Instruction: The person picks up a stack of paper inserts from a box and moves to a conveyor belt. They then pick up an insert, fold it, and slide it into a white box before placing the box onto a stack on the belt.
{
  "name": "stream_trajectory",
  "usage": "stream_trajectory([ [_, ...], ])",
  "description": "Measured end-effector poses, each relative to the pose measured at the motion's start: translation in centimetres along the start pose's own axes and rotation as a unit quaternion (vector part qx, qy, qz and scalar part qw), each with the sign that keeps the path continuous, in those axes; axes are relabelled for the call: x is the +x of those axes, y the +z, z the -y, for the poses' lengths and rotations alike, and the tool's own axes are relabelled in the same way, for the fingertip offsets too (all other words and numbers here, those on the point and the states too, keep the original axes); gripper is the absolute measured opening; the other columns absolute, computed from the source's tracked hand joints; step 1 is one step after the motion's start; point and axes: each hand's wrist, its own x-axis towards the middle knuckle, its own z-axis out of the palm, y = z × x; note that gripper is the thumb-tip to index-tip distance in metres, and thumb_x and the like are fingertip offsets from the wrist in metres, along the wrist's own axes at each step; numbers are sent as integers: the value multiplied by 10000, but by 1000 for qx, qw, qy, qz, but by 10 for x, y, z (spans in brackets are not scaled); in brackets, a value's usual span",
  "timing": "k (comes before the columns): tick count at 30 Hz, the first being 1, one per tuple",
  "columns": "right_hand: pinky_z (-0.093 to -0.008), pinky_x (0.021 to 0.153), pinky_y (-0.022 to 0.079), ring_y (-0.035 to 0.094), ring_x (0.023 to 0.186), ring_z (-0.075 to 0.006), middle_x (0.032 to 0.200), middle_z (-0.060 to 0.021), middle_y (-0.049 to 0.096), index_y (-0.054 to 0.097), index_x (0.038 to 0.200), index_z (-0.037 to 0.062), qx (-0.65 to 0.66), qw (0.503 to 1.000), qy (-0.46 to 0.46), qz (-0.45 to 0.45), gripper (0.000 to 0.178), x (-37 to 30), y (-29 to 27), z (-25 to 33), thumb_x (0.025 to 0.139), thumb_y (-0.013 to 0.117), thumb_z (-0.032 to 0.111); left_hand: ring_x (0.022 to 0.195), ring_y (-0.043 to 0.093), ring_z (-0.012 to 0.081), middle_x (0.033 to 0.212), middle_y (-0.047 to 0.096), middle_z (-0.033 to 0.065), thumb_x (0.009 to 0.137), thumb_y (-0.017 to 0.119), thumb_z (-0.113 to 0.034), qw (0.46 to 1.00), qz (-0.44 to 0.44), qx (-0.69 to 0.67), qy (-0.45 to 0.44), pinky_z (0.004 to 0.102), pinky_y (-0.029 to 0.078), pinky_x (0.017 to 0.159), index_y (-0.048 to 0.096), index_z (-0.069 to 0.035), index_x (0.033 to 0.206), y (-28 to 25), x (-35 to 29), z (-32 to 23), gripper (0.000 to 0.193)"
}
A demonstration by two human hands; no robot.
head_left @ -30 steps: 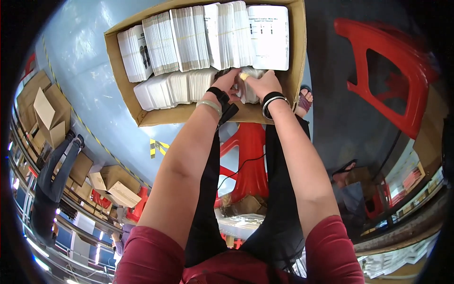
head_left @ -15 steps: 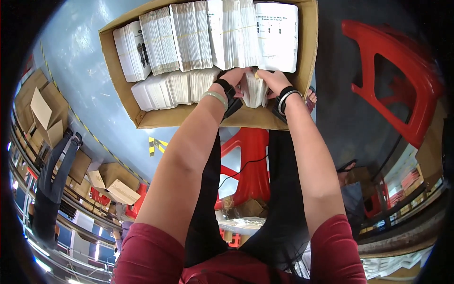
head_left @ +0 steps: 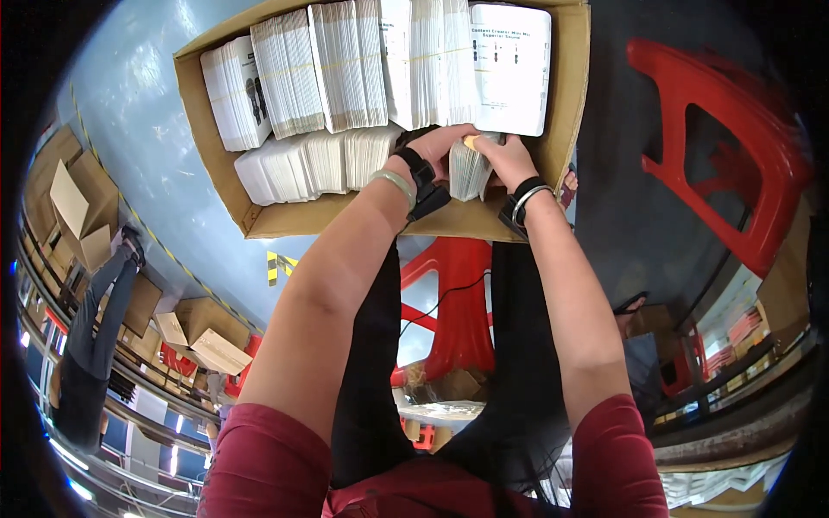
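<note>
A stack of white cards [head_left: 467, 177] stands on edge in the front row of an open cardboard box [head_left: 328, 216], toward its right end. My left hand [head_left: 445, 148] is closed on the stack's left side, with its fingertips reaching over the far top edge. From the right, my right hand [head_left: 509, 160] grips the same stack, its thumb across the top and the other fingers partly hidden behind the cards. Left of my hands, a row of similar white cards [head_left: 324, 164] stands packed. Behind lie taller banded bundles of white cards [head_left: 350, 65] and one card bundle [head_left: 509, 73] showing its printed face.
A red plastic stool [head_left: 462, 302] is between my legs, under the box's near side. Another red stool [head_left: 734, 147] lies at the right. Open cartons [head_left: 211, 332] and a person's legs [head_left: 108, 302] are at the left, past a striped floor line [head_left: 164, 250].
Both hands have moved slightly to the right with the stack between them. My left hand has shifted up over its far edge. The box appears a little larger and shifted.
</note>
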Motion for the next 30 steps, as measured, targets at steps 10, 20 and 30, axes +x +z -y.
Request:
stream_trajectory([
  [10, -352, 916, 491, 661, 1026, -327, 1154, -242, 659, 494, 1303, -108, -45, 998, 35, -16, 791, -23, -2, 16, 745, 725, 403, 946, 685, 202, 1080, 699, 81, 892, 666, -300, 998, 53, 21, 32, 370, 550, 891, 627, -62, 1172, 8, -27, -1, 370],
  [20, -310, 866, 514, 623, 1012, -176, 1163, -107, 620, 445, 1322, -41, -2, 1000, 0, 24, 607, -141, -5, 64, 852, 722, 226, 1026, 669, 195, 1145, 682, 90, 931, 613, -235, 995, 91, 42, 29, 355, 537, 926, 598, -32, 1233, 37, -124, 29, 364],
  [30, -343, 943, 495, 610, 1150, -228, 1216, -169, 613, 327, 1427, -29, 12, 986, -155, -63, 771, -418, -64, 148, 802, 751, 123, 1281, 490, 167, 1421, 487, 103, 923, 597, -36, 927, 118, 246, 257, 308, 394, 1083, 232, 8, 1534, 201, -345, 105, 714],
])
